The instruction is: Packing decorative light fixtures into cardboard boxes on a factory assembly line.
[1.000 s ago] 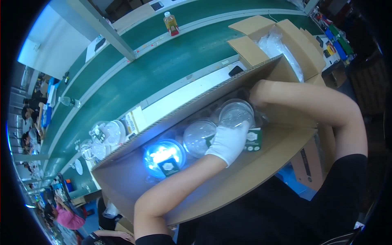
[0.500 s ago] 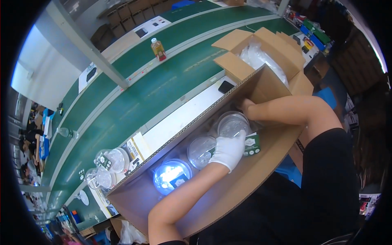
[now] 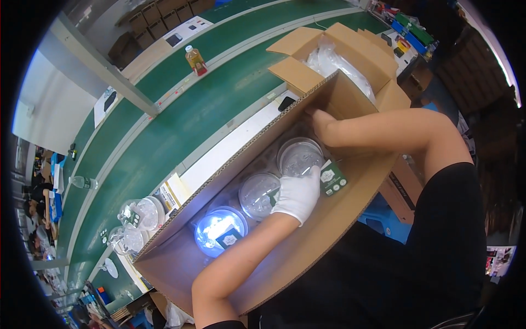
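A long cardboard box (image 3: 315,222) stands open before me, holding a row of round clear plastic lights with green cards. The nearest light (image 3: 219,231) glows blue-white; the middle clear light (image 3: 257,193) and the far clear light (image 3: 298,153) are unlit. My left hand (image 3: 298,192), in a white glove, is closed at the near edge of the far light, beside a green card (image 3: 331,180). Its fingertips are partly hidden. Bare, my right hand (image 3: 324,127) reaches down by the box's far end, next to the far light; most of its fingers are out of sight.
Another open carton (image 3: 394,93) with clear plastic bags (image 3: 337,66) adjoins the box's far end. Clear lights (image 3: 148,213) stand left of the box. A green conveyor belt (image 3: 203,120) runs behind, with a bottle (image 3: 195,59) on its far side. A blue stool (image 3: 383,219) is at right.
The whole view has shifted, so the box and belt sit further left and up. My gloved left hand stays by the far light; the green card beside it shows more fully.
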The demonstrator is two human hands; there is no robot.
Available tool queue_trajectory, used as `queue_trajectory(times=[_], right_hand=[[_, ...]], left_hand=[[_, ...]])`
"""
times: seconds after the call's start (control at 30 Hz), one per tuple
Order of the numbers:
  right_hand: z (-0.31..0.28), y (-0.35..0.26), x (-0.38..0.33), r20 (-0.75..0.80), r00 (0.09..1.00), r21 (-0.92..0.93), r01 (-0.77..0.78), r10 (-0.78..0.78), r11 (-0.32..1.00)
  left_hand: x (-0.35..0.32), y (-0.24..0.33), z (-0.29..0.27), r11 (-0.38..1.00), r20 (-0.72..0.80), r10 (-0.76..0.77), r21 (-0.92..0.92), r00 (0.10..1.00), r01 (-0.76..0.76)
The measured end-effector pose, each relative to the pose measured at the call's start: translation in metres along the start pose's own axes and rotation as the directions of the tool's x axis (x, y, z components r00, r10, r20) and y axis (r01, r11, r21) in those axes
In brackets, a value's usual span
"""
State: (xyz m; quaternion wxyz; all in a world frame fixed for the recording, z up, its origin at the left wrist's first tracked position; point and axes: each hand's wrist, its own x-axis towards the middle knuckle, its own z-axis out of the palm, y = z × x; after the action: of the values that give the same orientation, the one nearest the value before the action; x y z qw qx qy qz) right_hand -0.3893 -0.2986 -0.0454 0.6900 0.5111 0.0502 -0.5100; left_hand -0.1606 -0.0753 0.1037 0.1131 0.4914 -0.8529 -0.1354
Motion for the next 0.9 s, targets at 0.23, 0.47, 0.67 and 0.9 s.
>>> queue_trajectory(times=[0.23, 0.47, 0.67, 0.9], right_hand=[[-0.031, 0.163, -0.078, -0.352, 0.898, 0.906, 0.397, -0.264, 0.143], [-0.046, 0.105, -0.067, -0.443, 0.788, 0.826, 0.545, -0.427, 0.148], [-0.057, 0.102, -0.071, -0.339, 0.813, 0.850, 0.481, -0.474, 0.217], [-0.044, 0.150, -0.095, -0.271, 0.839, 0.873, 0.421, -0.472, 0.247]], left_hand=[[-0.006, -0.004, 0.001, 0.996, 0.039, -0.085, 0.035, 0.996, 0.083], [-0.006, -0.004, -0.004, 0.996, 0.054, -0.062, 0.062, 0.997, 0.059], [-0.007, -0.003, -0.003, 0.996, 0.066, -0.066, 0.069, 0.996, 0.062], [-0.004, -0.005, -0.005, 0.984, 0.025, -0.074, 0.166, 0.997, 0.069]])
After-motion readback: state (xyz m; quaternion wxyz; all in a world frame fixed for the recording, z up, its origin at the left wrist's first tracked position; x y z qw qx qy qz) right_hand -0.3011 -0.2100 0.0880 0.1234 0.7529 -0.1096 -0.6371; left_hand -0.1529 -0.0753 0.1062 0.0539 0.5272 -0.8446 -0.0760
